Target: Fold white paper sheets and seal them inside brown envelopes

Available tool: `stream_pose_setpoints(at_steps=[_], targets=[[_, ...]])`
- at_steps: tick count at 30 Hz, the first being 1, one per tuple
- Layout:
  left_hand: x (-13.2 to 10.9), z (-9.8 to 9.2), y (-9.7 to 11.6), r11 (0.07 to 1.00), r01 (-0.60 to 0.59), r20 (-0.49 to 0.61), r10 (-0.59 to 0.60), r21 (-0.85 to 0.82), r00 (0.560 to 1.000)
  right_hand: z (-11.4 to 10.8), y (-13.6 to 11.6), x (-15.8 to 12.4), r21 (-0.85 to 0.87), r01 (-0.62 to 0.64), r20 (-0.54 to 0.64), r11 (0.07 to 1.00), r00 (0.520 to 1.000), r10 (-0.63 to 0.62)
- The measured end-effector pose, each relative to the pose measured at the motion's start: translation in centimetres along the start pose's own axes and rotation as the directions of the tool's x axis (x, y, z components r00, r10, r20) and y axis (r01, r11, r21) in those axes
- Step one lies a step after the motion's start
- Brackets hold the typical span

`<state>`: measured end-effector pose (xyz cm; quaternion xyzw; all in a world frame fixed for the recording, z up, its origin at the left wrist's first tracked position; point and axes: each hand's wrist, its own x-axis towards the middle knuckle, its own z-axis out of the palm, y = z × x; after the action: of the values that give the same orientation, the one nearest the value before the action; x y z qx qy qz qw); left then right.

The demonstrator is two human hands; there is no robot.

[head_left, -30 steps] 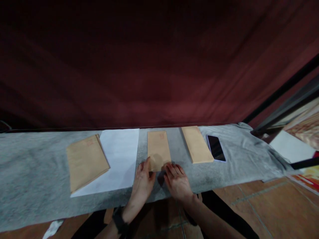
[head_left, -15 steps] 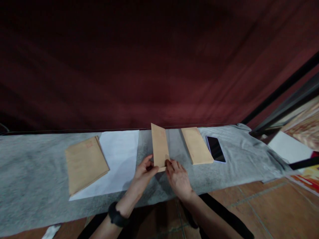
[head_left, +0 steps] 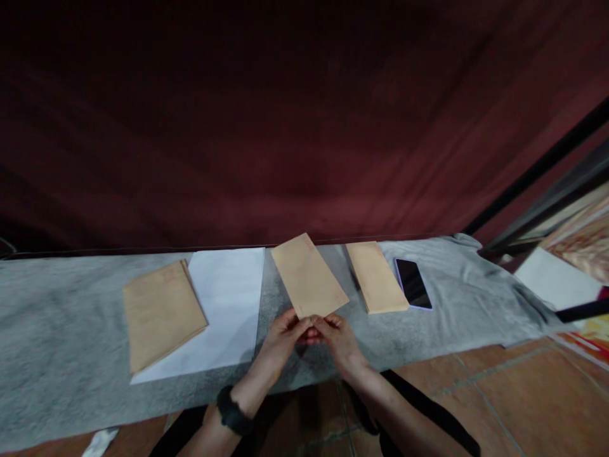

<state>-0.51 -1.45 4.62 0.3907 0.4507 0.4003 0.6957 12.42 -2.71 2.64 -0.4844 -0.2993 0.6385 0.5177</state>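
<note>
while a dark red backdrop (head_left: 304, 146) rises behind everything, a grey cloth (head_left: 61, 330) stretches from side to side below it, and brown floor tiles (head_left: 523, 400) show past its near edge. on the cloth, to my left, lies a white sheet (head_left: 233, 304), partly covered by a slanted stack of wide brown envelopes (head_left: 164, 317). to my right is a narrower brown pile (head_left: 377, 277), lying flat. between the sheet and that pile is the envelope (head_left: 311, 276) i hold, turned askew, its near end toward me and faint red print by its right corner. my left hand (head_left: 284, 336) and right hand (head_left: 339, 339) both pinch that near end, thumbs on top, fingertips close together. just beside the pile, on its right, lies a dark-screened phone (head_left: 413, 284). around my left wrist is a black watch (head_left: 233, 411).
</note>
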Motion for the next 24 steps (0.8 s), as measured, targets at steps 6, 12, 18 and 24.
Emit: stream_pose_setpoints(at_steps=[6,12,18,24], targets=[[0.5,-1.5,0.2,0.987,0.098,-0.037,-0.094,0.127,0.995,-1.1,-0.7,-0.3,0.033,-0.034,-0.095,0.999,0.995,0.037],[1.2,-3.5,-0.5,0.953,0.167,-0.049,-0.159,0.254,0.986,-3.4,-1.0,0.9,-0.112,0.023,-0.216,0.993,0.975,-0.047],[1.1,-3.3,-1.1,0.929,0.170,-0.133,-0.133,0.327,0.982,-5.1,0.0,1.4,-0.690,0.164,-0.087,0.705,0.948,-0.306],[1.1,-3.5,-1.6,0.878,0.136,-0.208,-0.042,0.459,0.977,-5.7,0.5,0.7,-0.977,0.157,0.072,0.146,0.883,-0.464]])
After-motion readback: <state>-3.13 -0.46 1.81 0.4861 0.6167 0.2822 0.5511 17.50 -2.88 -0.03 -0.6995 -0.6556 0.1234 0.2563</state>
